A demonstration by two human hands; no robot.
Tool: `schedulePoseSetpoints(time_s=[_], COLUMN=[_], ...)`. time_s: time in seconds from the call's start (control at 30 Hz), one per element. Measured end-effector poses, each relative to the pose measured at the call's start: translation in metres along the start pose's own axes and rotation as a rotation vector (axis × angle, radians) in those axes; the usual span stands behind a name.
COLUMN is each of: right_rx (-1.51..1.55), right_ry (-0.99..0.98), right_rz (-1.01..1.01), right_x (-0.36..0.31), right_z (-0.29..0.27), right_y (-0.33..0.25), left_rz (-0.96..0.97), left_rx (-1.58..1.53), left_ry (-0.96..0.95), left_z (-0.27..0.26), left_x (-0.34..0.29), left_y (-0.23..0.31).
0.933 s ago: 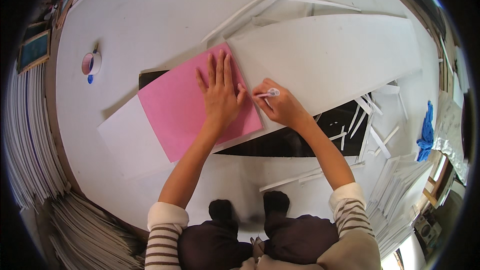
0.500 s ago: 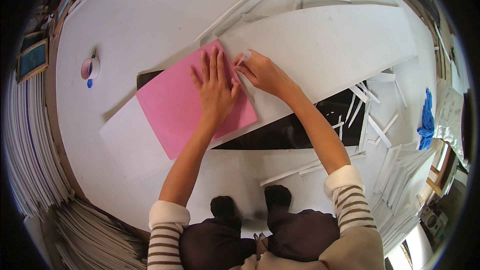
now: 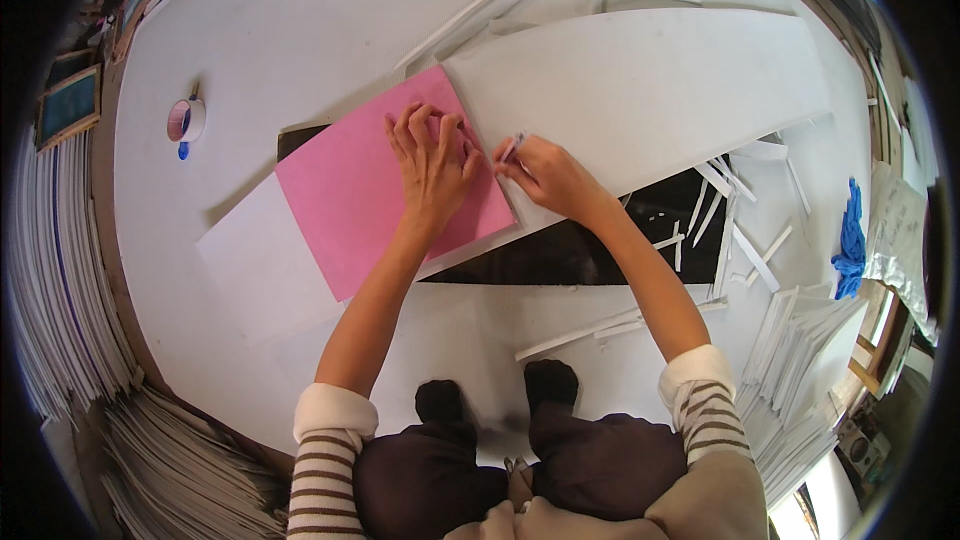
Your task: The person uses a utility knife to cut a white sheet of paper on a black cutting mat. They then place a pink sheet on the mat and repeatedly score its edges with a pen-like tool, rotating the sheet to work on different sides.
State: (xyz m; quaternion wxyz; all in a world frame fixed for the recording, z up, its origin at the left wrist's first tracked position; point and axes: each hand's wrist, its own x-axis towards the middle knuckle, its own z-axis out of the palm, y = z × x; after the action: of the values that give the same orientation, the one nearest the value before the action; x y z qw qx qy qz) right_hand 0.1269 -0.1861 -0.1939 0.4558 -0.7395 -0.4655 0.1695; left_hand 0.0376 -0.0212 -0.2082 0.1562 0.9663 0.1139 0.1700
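Observation:
A pink sheet (image 3: pixel 360 190) lies on a long white board (image 3: pixel 650 90) over a black mat (image 3: pixel 560 250). My left hand (image 3: pixel 432 165) presses flat on the pink sheet near its right edge, fingers spread. My right hand (image 3: pixel 545 177) sits just to the right of that edge and grips a small pen-like tool (image 3: pixel 512 147), tip against the sheet's edge.
Many thin white strips (image 3: pixel 720 210) lie scattered to the right, with longer ones at the top. A roll of tape (image 3: pixel 186 120) sits at the left. A blue cloth (image 3: pixel 850 240) lies far right. Stacked white sheets (image 3: pixel 800 340) and framed pictures ring the floor.
Both hands have shifted along the pink sheet's right edge; the right hand drew the tool up the edge and then partway back down it. The left hand still presses the sheet.

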Motion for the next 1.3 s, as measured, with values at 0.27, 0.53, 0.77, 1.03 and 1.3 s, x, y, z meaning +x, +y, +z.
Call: schedulePoseSetpoints(time_s=[0.27,0.53,0.77,1.03,1.3], right_rx=[0.002,0.146,0.155,-0.137,-0.09], right_ry=[0.013,0.204,0.231,0.289,0.415], right_rz=[-0.061,0.104,0.186,0.14,0.115], right_x=[-0.022,-0.036,-0.043,-0.075,-0.081], right_z=[-0.002,-0.01,0.011,0.047,0.061], right_y=[-0.009,-0.044,-0.04,-0.053,-0.053], left_rz=[0.005,-0.025,-0.545,-0.685,-0.696], left_rx=[-0.022,-0.088,-0.022,-0.012,-0.013], left_ry=[0.028,0.037,0.106,-0.081,-0.046], left_z=[-0.001,-0.008,-0.087,-0.104,-0.098], left_x=[0.0,-0.004,-0.098,-0.143,-0.158], left_y=[0.002,-0.017,-0.053,-0.059,-0.063])
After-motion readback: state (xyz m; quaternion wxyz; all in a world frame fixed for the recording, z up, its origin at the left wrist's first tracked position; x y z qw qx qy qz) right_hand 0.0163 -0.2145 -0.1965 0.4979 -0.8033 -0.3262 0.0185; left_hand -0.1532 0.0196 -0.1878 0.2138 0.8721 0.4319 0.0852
